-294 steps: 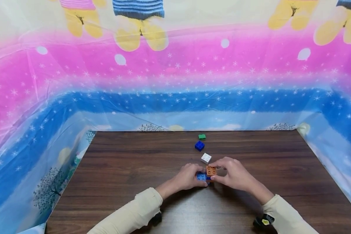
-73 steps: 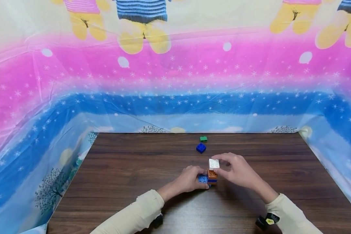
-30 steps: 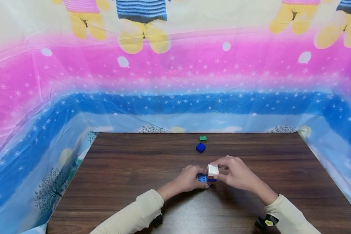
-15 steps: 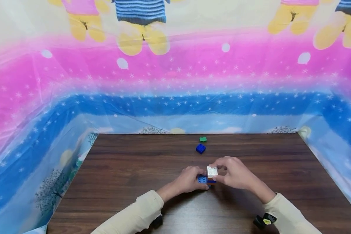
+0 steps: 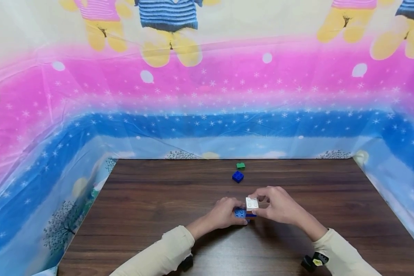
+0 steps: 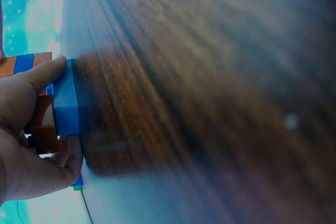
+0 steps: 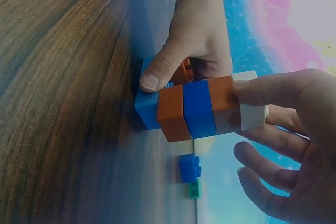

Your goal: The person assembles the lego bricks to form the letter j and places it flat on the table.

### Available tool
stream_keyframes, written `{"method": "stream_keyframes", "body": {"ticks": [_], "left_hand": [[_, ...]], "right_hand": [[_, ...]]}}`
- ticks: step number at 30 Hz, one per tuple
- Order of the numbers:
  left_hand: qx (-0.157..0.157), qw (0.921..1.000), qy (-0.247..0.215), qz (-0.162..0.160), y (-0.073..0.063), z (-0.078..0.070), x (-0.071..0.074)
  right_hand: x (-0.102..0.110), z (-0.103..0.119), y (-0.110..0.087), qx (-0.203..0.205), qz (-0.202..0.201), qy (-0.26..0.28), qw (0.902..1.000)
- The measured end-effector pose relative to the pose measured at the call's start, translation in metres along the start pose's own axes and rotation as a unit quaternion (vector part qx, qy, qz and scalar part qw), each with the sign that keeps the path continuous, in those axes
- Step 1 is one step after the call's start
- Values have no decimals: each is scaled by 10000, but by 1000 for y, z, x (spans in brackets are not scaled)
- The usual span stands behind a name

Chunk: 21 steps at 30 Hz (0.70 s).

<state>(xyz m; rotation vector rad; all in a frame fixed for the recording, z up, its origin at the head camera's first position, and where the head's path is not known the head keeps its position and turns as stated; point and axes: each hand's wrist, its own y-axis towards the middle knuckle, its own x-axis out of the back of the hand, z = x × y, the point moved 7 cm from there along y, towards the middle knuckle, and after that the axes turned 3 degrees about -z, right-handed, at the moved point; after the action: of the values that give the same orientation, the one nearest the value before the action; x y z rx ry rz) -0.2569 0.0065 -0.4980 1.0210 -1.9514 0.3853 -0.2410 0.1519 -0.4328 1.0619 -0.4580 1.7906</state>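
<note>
My left hand [image 5: 225,213] grips the light blue base brick [image 6: 65,103] of a small tower, thumb on one side and fingers on the other. On that base rise an orange brick [image 7: 172,114], a dark blue brick [image 7: 199,109], a second orange brick [image 7: 221,102] and, on top, a white brick [image 5: 252,203]. My right hand [image 5: 279,205] pinches the white brick between thumb and fingers, with the thumb overlapping the upper orange brick in the right wrist view. Another orange brick [image 6: 44,121] sits on the base beside the tower, partly hidden by my left hand.
Beyond the tower, a loose dark blue brick [image 5: 238,176] lies on the brown wooden table [image 5: 151,184]. A green brick [image 5: 240,166] lies behind it, close to the table's far edge. A printed cloth [image 5: 207,126] stands around the back and sides.
The white brick, earlier lying on the table, was picked up by my right hand and lowered onto the upper orange brick. My left hand has kept its grip on the base.
</note>
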Motion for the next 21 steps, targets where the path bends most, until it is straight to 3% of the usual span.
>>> {"method": "stream_keyframes", "body": {"ticks": [5, 21], "left_hand": [[14, 10000, -25, -18, 0, 0, 0], [37, 10000, -59, -5, 0, -1, 0]], "right_hand": [[-1, -3, -1, -101, -11, 50, 9999], [-2, -8, -7, 138, 86, 459, 9988]]}}
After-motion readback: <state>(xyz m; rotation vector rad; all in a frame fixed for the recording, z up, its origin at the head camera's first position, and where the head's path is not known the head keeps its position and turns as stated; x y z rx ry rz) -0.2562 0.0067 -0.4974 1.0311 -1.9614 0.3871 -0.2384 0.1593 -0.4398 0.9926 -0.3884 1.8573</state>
